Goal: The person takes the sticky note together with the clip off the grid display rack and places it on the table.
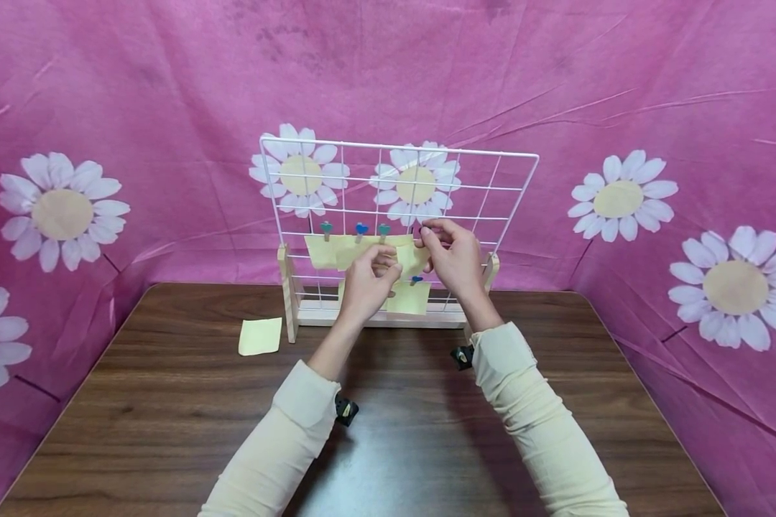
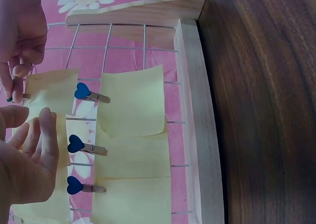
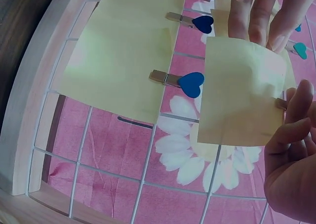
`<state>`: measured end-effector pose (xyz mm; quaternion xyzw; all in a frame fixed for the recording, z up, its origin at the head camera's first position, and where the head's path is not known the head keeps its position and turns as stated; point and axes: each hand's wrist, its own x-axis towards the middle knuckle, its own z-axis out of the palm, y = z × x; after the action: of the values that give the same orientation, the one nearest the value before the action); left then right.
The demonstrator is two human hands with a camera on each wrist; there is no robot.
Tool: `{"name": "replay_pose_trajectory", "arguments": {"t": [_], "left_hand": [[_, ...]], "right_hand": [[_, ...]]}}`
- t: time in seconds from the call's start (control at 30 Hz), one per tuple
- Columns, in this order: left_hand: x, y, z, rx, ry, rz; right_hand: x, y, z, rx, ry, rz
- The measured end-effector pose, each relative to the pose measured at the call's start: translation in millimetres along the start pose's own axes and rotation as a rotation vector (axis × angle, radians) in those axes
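Note:
A pale yellow sticky note point(image 3: 242, 91) lies against the white wire grid point(image 1: 401, 146), in the upper row at the right. My left hand point(image 1: 371, 280) pinches its left side, thumb and fingertips at the paper's edge. At the note's top edge my right hand point(image 1: 455, 258) pinches a small wooden clothespin point(image 3: 281, 103), mostly hidden by the fingers. Heart-topped clothespins, green point(image 1: 326, 228) and blue point(image 1: 361, 228), fix other notes point(image 1: 320, 253) to the left. In the left wrist view, blue-heart clothespins point(image 2: 84, 146) hold a lower row of notes point(image 2: 133, 157).
Wooden feet point(image 1: 287, 294) and a wooden base bar point(image 2: 197, 115) carry the grid on the brown table point(image 1: 187, 402). One loose sticky note point(image 1: 260, 337) lies left of the stand. A pink cloth with daisies point(image 1: 388, 64) hangs behind.

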<state>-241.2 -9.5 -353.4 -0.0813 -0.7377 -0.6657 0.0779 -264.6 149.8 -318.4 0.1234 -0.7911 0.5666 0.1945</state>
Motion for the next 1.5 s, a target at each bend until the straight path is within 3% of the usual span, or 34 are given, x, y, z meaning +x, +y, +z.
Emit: {"name": "replay_pose_trajectory", "arguments": {"t": [0.43,0.73,1.13,1.5], "left_hand": [[6.0,2.9,6.5,-0.043,0.003,0.018],[6.1,2.9,8.5,-0.1,0.035,0.002],[7.4,3.5,7.9,-0.207,0.02,-0.039],[7.2,5.6,7.4,-0.224,0.015,-0.071]], "right_hand": [[1.1,-2.2,-0.3,0.005,-0.019,0.005],[0.2,-2.0,0.1,0.013,-0.008,0.013],[-1.1,-1.2,0.8,-0.012,0.003,-0.007],[-0.6,-5.3,-1.3,-0.038,-0.004,-0.019]]}}
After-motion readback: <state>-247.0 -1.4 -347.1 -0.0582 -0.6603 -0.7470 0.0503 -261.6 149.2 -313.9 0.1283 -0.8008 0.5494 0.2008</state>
